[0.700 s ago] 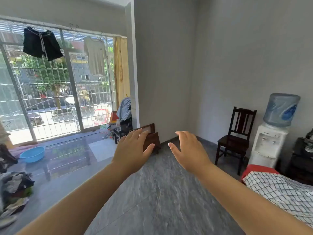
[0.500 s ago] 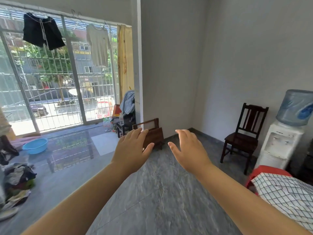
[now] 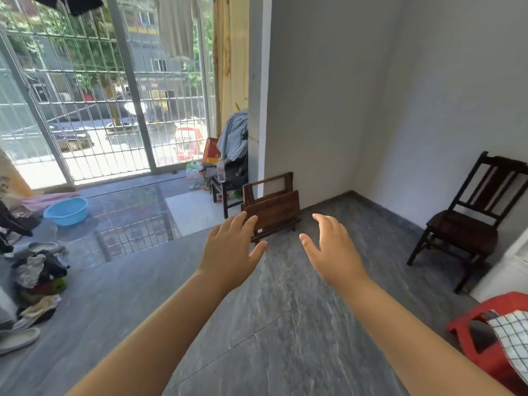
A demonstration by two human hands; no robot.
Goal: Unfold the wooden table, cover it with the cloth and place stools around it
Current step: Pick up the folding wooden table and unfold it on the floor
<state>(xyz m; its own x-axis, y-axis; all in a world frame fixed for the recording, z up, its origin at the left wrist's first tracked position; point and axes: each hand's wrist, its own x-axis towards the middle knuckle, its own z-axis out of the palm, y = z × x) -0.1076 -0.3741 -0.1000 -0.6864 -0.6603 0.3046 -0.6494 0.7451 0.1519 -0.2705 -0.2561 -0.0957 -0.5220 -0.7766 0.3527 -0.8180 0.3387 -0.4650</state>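
Note:
The folded dark wooden table [image 3: 275,207] leans upright against the grey wall's corner, some way ahead on the floor. Both my arms stretch out toward it. My left hand [image 3: 233,250] is open with fingers spread, and in the view its fingertips overlap the table's left edge without touching it. My right hand [image 3: 333,248] is open too, palm turned inward, to the right of the table. A red plastic stool [image 3: 468,331] stands at the lower right with a white checked cloth [image 3: 514,335] draped over it.
A dark wooden chair [image 3: 468,221] stands by the right wall. Bottles, a small stool and clothes [image 3: 225,170] clutter the pillar's left side. A blue basin [image 3: 66,210] and a heap of clothes and shoes [image 3: 37,281] lie on the left. A barred window fills the back.
The view has come closer to the folded table and tilted down. The water dispenser has left the frame on the right. Both hands stay outstretched and open.

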